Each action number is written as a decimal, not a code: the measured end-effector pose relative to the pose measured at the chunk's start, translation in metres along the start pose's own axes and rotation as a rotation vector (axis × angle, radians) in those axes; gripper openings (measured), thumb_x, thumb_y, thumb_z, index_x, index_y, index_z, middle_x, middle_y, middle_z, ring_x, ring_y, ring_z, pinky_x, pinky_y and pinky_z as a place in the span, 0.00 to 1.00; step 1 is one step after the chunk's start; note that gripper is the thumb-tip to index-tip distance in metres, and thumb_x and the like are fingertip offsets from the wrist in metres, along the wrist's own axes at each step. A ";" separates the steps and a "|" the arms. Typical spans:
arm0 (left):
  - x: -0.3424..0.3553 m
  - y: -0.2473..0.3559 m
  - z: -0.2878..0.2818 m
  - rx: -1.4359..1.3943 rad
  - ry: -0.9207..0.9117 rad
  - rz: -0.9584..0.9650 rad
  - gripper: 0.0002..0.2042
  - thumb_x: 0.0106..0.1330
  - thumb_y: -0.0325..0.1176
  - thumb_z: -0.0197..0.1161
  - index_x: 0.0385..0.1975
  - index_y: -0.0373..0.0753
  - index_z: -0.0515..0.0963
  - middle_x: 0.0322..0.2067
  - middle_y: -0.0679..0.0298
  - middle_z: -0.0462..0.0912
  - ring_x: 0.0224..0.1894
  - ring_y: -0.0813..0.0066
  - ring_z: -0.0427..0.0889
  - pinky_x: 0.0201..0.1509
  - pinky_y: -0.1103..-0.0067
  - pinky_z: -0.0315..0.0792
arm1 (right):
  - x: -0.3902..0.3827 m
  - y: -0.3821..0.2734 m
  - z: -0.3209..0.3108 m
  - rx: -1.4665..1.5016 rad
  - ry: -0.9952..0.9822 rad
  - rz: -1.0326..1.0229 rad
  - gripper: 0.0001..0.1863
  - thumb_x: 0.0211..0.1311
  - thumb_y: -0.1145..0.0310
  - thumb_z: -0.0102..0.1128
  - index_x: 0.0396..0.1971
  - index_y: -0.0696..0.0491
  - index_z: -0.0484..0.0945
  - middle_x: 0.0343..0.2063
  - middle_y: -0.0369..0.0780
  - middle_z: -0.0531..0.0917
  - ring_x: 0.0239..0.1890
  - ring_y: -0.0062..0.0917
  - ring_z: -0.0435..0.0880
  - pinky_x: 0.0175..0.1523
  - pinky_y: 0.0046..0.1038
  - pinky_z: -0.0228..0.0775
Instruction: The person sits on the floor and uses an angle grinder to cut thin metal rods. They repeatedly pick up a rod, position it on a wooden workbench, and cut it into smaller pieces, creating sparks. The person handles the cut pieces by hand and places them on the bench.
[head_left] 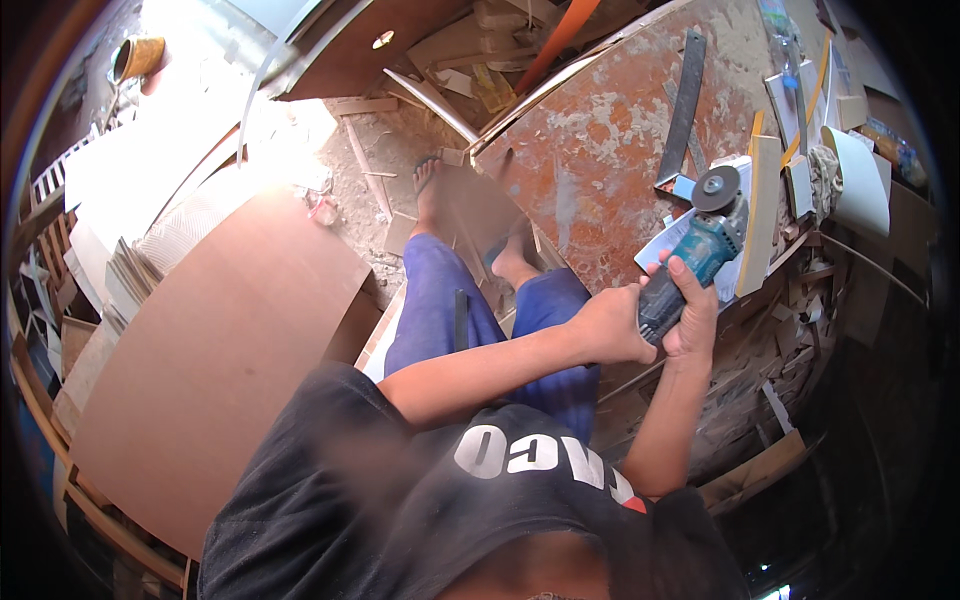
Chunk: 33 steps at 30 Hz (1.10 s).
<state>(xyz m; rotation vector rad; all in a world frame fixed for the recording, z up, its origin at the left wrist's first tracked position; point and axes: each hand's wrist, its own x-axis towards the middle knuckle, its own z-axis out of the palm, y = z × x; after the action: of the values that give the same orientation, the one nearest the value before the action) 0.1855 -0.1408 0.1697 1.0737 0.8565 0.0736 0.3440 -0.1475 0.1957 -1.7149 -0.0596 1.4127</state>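
An angle grinder (704, 247) with a teal and black body is held up at the right, over the edge of the workbench. Its round grey disc (716, 187) points away from me. My right hand (692, 318) is wrapped round the black rear part of the body, thumb along its side. Reaching across from the left, my left hand (615, 326) grips the same rear end, its fingers partly hidden behind the tool. Papers (664, 240) and a pale wooden strip (759, 215) lie under and beside the grinder.
A worn reddish-brown board (575, 170) spreads ahead, with a long dark metal bar (684, 105) on it. A large brown sheet (215, 370) stands at my left. Wood scraps (372, 175) litter the floor near my feet. A clear plastic bottle (778, 40) is at the far right.
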 end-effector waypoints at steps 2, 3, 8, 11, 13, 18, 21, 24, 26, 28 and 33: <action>-0.004 0.004 -0.001 -0.004 -0.015 0.124 0.40 0.45 0.46 0.85 0.52 0.23 0.76 0.32 0.45 0.87 0.35 0.52 0.90 0.42 0.67 0.83 | 0.004 -0.006 -0.016 0.103 0.005 0.033 0.28 0.59 0.74 0.74 0.59 0.57 0.74 0.43 0.43 0.85 0.41 0.31 0.89 0.45 0.36 0.88; -0.013 0.001 -0.009 -0.031 -0.085 0.197 0.37 0.49 0.50 0.87 0.50 0.25 0.79 0.32 0.51 0.88 0.34 0.59 0.90 0.42 0.68 0.82 | 0.003 -0.012 -0.022 0.126 -0.011 0.022 0.29 0.59 0.74 0.74 0.60 0.57 0.74 0.44 0.43 0.85 0.41 0.31 0.89 0.45 0.37 0.88; -0.019 -0.148 -0.021 -0.337 0.150 -0.373 0.12 0.71 0.35 0.73 0.31 0.31 0.86 0.27 0.61 0.87 0.27 0.76 0.84 0.33 0.77 0.81 | 0.014 -0.029 -0.055 0.229 -0.100 0.036 0.33 0.60 0.74 0.72 0.66 0.58 0.71 0.46 0.45 0.84 0.44 0.35 0.88 0.49 0.41 0.88; 0.048 -0.277 -0.027 -0.521 0.429 -0.653 0.09 0.74 0.27 0.58 0.36 0.28 0.81 0.27 0.59 0.83 0.25 0.71 0.82 0.29 0.76 0.76 | 0.035 -0.026 -0.066 0.261 -0.169 0.061 0.36 0.59 0.71 0.72 0.68 0.57 0.70 0.47 0.45 0.83 0.46 0.37 0.86 0.53 0.45 0.84; 0.085 -0.341 -0.034 -1.002 0.621 -0.720 0.12 0.75 0.36 0.55 0.40 0.33 0.81 0.35 0.59 0.84 0.33 0.70 0.81 0.34 0.71 0.73 | 0.051 -0.014 -0.072 0.239 -0.198 0.072 0.39 0.58 0.66 0.74 0.70 0.55 0.68 0.48 0.44 0.83 0.47 0.37 0.84 0.55 0.46 0.81; 0.157 -0.366 -0.006 -1.461 1.040 -0.563 0.25 0.71 0.53 0.55 0.47 0.34 0.82 0.43 0.58 0.83 0.44 0.66 0.80 0.43 0.68 0.73 | 0.037 -0.011 -0.095 0.306 -0.323 -0.024 0.42 0.66 0.65 0.71 0.75 0.56 0.59 0.53 0.44 0.76 0.50 0.34 0.80 0.58 0.45 0.80; 0.171 -0.358 0.018 -1.543 1.170 -0.468 0.33 0.68 0.64 0.54 0.50 0.35 0.82 0.48 0.57 0.83 0.51 0.64 0.79 0.49 0.67 0.73 | 0.038 0.001 -0.097 0.351 -0.317 -0.018 0.41 0.67 0.67 0.70 0.76 0.56 0.58 0.53 0.44 0.76 0.51 0.35 0.80 0.59 0.45 0.80; 0.177 -0.354 0.031 -1.641 0.766 -0.405 0.41 0.65 0.74 0.54 0.54 0.36 0.82 0.53 0.57 0.82 0.57 0.62 0.78 0.55 0.65 0.73 | 0.040 0.016 -0.104 0.387 -0.354 -0.029 0.41 0.68 0.68 0.69 0.76 0.56 0.58 0.53 0.44 0.75 0.52 0.35 0.79 0.60 0.45 0.79; 0.178 -0.364 0.034 -1.577 0.433 -0.403 0.47 0.64 0.80 0.53 0.56 0.36 0.82 0.57 0.56 0.82 0.62 0.60 0.78 0.59 0.64 0.73 | 0.042 0.023 -0.108 0.379 -0.369 -0.039 0.41 0.68 0.68 0.69 0.76 0.56 0.57 0.52 0.43 0.75 0.53 0.35 0.79 0.61 0.44 0.79; 0.174 -0.412 0.025 -1.449 0.223 -0.414 0.55 0.60 0.88 0.44 0.59 0.35 0.80 0.63 0.52 0.78 0.68 0.58 0.73 0.67 0.65 0.67 | 0.046 0.031 -0.108 0.387 -0.396 -0.033 0.41 0.68 0.68 0.69 0.76 0.56 0.58 0.52 0.43 0.75 0.52 0.34 0.79 0.61 0.43 0.79; 0.165 -0.470 0.025 -1.315 0.315 -0.589 0.60 0.59 0.90 0.36 0.64 0.34 0.77 0.59 0.50 0.76 0.62 0.58 0.72 0.65 0.59 0.64 | 0.048 0.037 -0.094 0.380 -0.370 0.011 0.43 0.64 0.70 0.71 0.76 0.55 0.58 0.51 0.46 0.77 0.51 0.37 0.82 0.60 0.44 0.82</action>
<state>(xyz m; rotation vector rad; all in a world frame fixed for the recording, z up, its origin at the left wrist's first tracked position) 0.1555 -0.3241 -0.2933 -0.4415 1.0982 0.2680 0.4189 -0.1991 0.1310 -1.1362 0.0148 1.6168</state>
